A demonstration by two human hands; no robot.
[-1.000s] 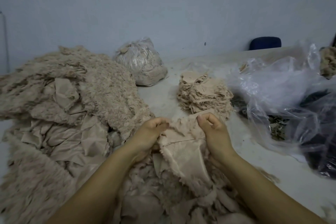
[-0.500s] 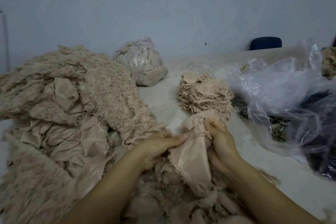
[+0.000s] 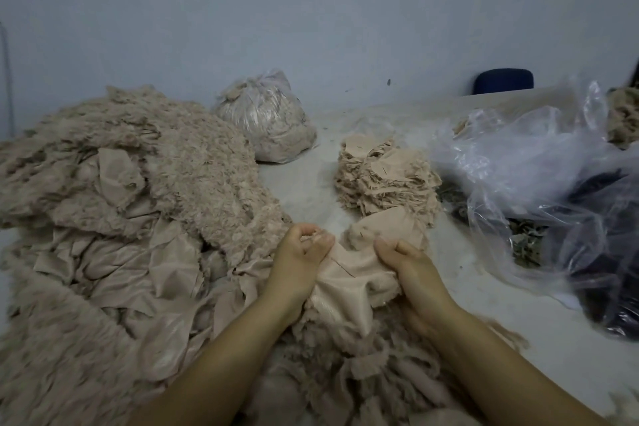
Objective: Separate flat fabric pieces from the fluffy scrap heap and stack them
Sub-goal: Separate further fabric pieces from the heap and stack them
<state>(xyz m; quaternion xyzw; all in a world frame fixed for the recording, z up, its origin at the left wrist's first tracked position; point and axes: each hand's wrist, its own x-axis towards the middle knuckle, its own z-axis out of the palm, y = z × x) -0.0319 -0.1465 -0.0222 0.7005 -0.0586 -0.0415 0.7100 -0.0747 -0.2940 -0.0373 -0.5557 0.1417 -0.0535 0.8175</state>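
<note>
Head view: left hand [image 3: 300, 261] curled, pinching fluffy edge of beige fabric piece [image 3: 356, 282]; right hand [image 3: 411, 268] curled, gripping same piece's other side. Piece stretched between hands, smooth side up, over near worktop [image 3: 311, 183] edge. Fluffy scrap heap [image 3: 131, 204] fills worktop's left side. Stack of flat pieces [image 3: 385, 178] mid-worktop, just beyond right hand. Tied bag of scraps [image 3: 266, 121] at far edge. Clear plastic bags [image 3: 539, 166] on right side; contents probably dark scraps, blurred.
</note>
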